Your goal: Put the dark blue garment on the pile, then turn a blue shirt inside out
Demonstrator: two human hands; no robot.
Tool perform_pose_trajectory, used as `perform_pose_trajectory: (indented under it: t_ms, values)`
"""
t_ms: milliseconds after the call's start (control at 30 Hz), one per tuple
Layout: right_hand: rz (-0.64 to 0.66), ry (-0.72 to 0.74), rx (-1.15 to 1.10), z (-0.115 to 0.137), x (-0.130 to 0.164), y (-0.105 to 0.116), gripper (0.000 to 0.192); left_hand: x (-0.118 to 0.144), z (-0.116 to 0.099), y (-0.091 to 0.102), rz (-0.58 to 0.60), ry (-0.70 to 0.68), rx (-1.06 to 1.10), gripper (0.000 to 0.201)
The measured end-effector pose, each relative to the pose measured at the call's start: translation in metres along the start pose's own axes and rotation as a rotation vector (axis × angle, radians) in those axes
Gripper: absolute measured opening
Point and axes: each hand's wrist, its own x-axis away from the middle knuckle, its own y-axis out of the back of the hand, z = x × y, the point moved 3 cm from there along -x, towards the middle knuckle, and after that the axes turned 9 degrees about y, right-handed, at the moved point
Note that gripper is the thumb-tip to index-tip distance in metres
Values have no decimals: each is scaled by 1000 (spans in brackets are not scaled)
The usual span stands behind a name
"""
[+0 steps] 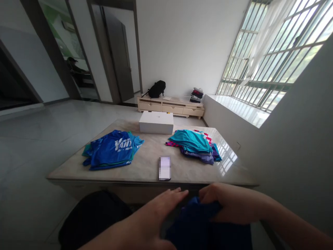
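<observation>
R hand (229, 205) gripped dark blue garment (205, 225), fingers curled on its top edge; L hand (161, 208) lay open, flat, just beside it. Phone (164, 168) on table (145, 163) beyond both.

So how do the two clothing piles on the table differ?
The left pile is nearly all blue, its top shirt showing white lettering; the right pile mixes teal, purple and pink, with no print visible. The left pile looks flatter and more evenly stacked; the right pile has edges sticking out. Both lie on the table, apart from the hands.
</observation>
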Motion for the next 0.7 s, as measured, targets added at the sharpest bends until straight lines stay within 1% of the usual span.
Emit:
perform_pose_trajectory:
  t_ms: [33,67,100,167,233,300,333,367,400,433,500,533,567,600,700]
  values:
    - [21,6,14,1,-1,1,6,-11,-2,-8,24,-46,31,111]
    - [41,8,31,3,-1,2,6,-22,-2,-12,46,-88,62,104]
    - [56,7,46,5,-1,3,6,-31,1,-14,72,-123,87,95]
    - [85,2,68,8,2,5,8,-44,8,-10,138,-163,85,77]
    - [117,-3,62,11,4,5,13,-48,14,-1,185,-169,18,52]
    - [138,5,45,10,5,5,19,-46,17,10,186,-171,-7,25]
    - [144,18,34,8,4,4,21,-44,17,14,187,-178,11,16]
    - [147,31,22,6,2,3,23,-41,18,16,191,-183,45,15]
    - [150,41,8,3,0,3,26,-38,18,16,203,-180,86,24]
    - [155,50,-6,0,-2,1,29,-35,19,14,222,-171,121,42]
    - [174,62,-29,-5,-8,-1,38,-32,21,6,254,-144,162,91]
    - [183,67,-32,-8,-11,-2,41,-33,23,1,255,-133,161,107]
    - [196,72,-30,-10,-14,-2,43,-33,24,-4,251,-130,143,110]
    - [209,74,-26,-12,-16,-3,43,-35,26,-8,243,-133,111,99]
    - [235,53,-18,-14,-20,0,41,-36,32,-12,202,-112,-15,32]
